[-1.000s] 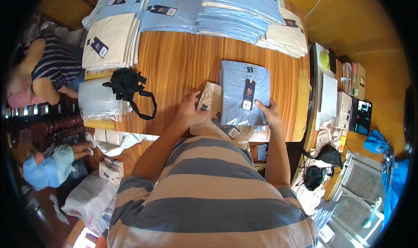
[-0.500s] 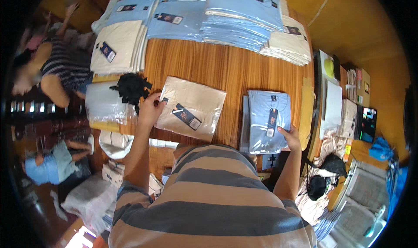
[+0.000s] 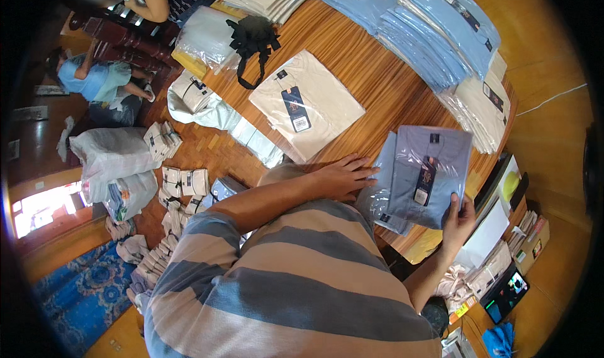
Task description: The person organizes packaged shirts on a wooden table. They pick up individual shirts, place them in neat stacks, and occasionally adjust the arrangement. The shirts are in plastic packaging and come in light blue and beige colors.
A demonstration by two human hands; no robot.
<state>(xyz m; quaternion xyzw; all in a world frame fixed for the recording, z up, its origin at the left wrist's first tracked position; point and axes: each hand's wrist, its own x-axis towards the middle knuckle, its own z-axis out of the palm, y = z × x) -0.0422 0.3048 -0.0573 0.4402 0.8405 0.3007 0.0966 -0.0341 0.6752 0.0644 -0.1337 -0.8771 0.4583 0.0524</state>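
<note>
My right hand (image 3: pixel 458 218) grips the lower right corner of a folded blue-grey shirt in a clear plastic bag (image 3: pixel 406 150), thumb on top. A dark hang tag shows on its front. Partly under it and to its left lies another bagged blue-grey shirt (image 3: pixel 382 204). My left hand (image 3: pixel 345 177) is flat at the table's near edge, fingers spread, fingertips beside the left side of those shirts. Whether they touch the plastic I cannot tell. Left of centre, a bagged beige shirt (image 3: pixel 336 100) with a dark tag lies on the wooden table (image 3: pixel 371 116).
Stacks of bagged blue shirts (image 3: pixel 428 46) and beige shirts (image 3: pixel 469 116) line the far side. A black bundle of straps (image 3: pixel 253 36) and clear plastic bags (image 3: pixel 204 40) lie at the far left. Tied bundles (image 3: pixel 184 183) cover the floor at left. Two people are nearby.
My view has turned toward the left. My left hand has let go of the beige shirt and come across to the blue-grey shirts. My right hand still holds the blue-grey shirt's corner.
</note>
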